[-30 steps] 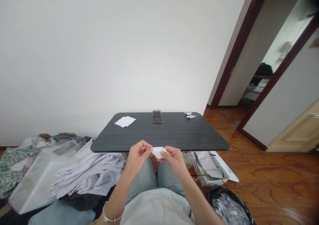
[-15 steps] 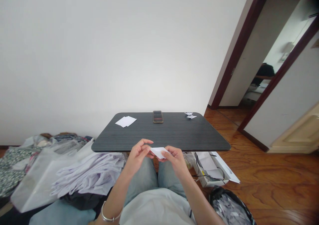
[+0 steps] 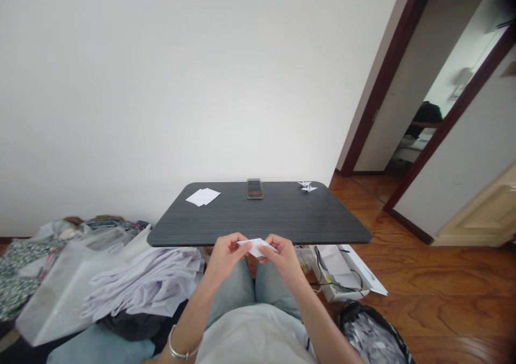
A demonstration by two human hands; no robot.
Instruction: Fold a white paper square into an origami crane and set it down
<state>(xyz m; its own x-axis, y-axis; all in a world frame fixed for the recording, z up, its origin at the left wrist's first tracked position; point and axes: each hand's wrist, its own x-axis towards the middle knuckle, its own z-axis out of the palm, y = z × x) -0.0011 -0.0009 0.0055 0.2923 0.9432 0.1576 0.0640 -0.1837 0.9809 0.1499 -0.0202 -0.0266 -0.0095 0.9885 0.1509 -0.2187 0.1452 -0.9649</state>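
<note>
Both of my hands pinch a small folded white paper (image 3: 256,245) just above my knees, at the near edge of the dark table (image 3: 282,219). My left hand (image 3: 226,256) grips its left end with fingers curled. My right hand (image 3: 282,256) holds its right end between thumb and fingers. On the far part of the table lie a few white paper sheets (image 3: 202,196) at the left, a phone (image 3: 254,188) in the middle and a folded paper crane (image 3: 307,186) at the right.
A heap of white cloth and plastic bags (image 3: 121,283) fills the floor at my left. An open box with cables (image 3: 342,272) and a dark bin with scraps (image 3: 373,334) stand at my right on the wooden floor. A doorway (image 3: 427,116) opens at the far right.
My left hand's fingers, spread half a second ago, have closed on the paper's left end. The paper sits a little lower and flatter between my hands.
</note>
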